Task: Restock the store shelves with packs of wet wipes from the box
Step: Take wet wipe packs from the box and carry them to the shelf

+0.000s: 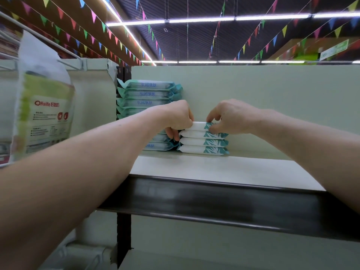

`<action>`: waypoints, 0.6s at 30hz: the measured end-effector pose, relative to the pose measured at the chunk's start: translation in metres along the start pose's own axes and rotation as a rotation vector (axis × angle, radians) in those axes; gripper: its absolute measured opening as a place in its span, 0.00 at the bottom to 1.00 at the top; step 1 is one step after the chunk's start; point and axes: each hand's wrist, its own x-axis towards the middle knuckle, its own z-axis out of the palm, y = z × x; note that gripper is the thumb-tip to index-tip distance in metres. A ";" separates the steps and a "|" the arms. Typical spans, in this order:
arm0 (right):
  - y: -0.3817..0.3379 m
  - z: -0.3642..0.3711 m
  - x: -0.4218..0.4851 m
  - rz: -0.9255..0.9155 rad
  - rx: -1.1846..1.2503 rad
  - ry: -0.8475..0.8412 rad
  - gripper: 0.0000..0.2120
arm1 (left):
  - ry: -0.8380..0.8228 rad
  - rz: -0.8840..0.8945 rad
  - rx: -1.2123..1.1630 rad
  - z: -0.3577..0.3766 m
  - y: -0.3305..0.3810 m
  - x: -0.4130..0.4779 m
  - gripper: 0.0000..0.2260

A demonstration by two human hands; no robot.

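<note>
White-and-teal wet wipe packs [202, 146] sit four high on the pale shelf [214, 168]. The left hand [175, 117] and right hand [231, 117] pinch the top pack [197, 126] by its ends, beside a taller teal stack [148, 94].

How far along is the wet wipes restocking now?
Done: a tall teal stack stands on the shelf, three white packs stacked beside it. In hand: left hand and right hand hold a fourth pack on top. Left: the shelf's right side is bare; the box is not in view.
</note>
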 end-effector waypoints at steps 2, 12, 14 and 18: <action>0.000 0.001 0.001 -0.007 -0.002 -0.010 0.12 | 0.003 -0.006 0.009 0.000 0.001 -0.001 0.16; -0.011 0.000 0.002 -0.011 -0.121 -0.044 0.12 | 0.012 -0.048 0.117 0.000 0.006 -0.003 0.15; -0.013 -0.004 0.001 -0.021 -0.160 -0.063 0.13 | 0.035 -0.044 0.170 0.000 0.008 -0.005 0.15; -0.013 -0.010 -0.004 -0.031 -0.170 -0.116 0.15 | 0.143 0.000 0.267 -0.004 0.018 -0.015 0.13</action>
